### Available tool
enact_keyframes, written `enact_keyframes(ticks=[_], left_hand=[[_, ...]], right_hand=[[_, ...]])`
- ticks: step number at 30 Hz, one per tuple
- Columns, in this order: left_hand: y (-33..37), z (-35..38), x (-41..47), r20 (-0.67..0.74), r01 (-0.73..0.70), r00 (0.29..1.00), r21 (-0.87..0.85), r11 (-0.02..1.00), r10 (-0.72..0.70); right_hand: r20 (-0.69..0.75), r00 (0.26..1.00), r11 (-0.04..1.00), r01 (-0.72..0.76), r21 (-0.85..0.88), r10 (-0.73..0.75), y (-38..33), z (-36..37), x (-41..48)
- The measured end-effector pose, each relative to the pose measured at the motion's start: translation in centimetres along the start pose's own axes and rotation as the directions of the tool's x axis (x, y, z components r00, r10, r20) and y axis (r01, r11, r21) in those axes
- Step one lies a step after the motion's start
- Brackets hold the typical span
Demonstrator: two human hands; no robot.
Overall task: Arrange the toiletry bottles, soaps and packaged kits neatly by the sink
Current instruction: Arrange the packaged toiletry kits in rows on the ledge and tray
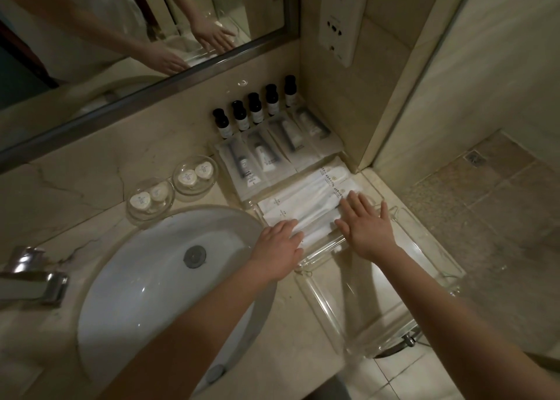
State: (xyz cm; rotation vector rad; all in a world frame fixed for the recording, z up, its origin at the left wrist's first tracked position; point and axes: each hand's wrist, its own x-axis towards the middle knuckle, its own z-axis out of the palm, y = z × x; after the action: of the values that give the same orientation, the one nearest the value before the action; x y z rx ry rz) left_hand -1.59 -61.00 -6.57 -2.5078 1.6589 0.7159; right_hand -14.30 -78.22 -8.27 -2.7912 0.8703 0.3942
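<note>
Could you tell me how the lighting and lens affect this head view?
Head view: dim, warm light; wide-angle bending curves the mirror frame and walls; glare glints on the clear tray; soft blur on both hands, left hand, right hand.

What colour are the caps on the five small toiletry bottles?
Black caps on the toiletry bottles, seen in the head view.
</note>
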Motion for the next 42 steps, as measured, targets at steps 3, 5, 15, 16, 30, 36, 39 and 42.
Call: enact_keyframes(ticks=[3,5,15,16,30,36,39,42], left_hand=[[0.2,-0.2,-0.1,0.020,0.002,1.000,-0.002,1.000,-0.002],[0.3,-0.3,-0.1,0.022,0.004,1.000,-0.017,1.000,-0.004],[0.7,-0.5,-0.2,0.111,-0.028,0.993,0.035,0.999,0.023],[0.7,-0.5,-0.1,0.101,-0.027,0.995,0.033,0.999,0.023],[0.7,-0.5,3.3,0.105,0.166,0.980,0.016,0.986,-0.166],[0.4,-0.6,3.3,0.109,0.149,0.982,0.048,0.988,-0.154],[0.4,-0.9,2.9,0.098,0.147,0.984,0.024,0.989,-0.148],[0.5,-1.1,2.3,0.104,0.165,0.981,0.003,0.986,-0.164]], right_hand=[[0.010,1.000,1.000,-0.007,0.005,0.007,-0.1,-0.6,-0.1],[-0.041,0.999,0.999,-0.029,0.014,0.030,-0.2,-0.8,-0.6],[0.017,0.998,0.998,-0.065,-0.024,0.066,-0.5,-0.8,-2.1],[0.013,0.998,0.998,-0.062,-0.010,0.062,-0.6,-1.0,-2.0],[0.068,0.986,0.987,0.156,-0.041,-0.153,-0.2,-2.6,6.0],[0.042,0.989,0.989,0.145,0.005,-0.145,-0.2,-2.5,5.1],[-0.005,0.992,0.991,0.129,0.044,-0.129,-0.5,-2.7,4.4],[-0.024,0.993,0.991,0.121,0.054,-0.120,-0.8,-3.0,3.5]])
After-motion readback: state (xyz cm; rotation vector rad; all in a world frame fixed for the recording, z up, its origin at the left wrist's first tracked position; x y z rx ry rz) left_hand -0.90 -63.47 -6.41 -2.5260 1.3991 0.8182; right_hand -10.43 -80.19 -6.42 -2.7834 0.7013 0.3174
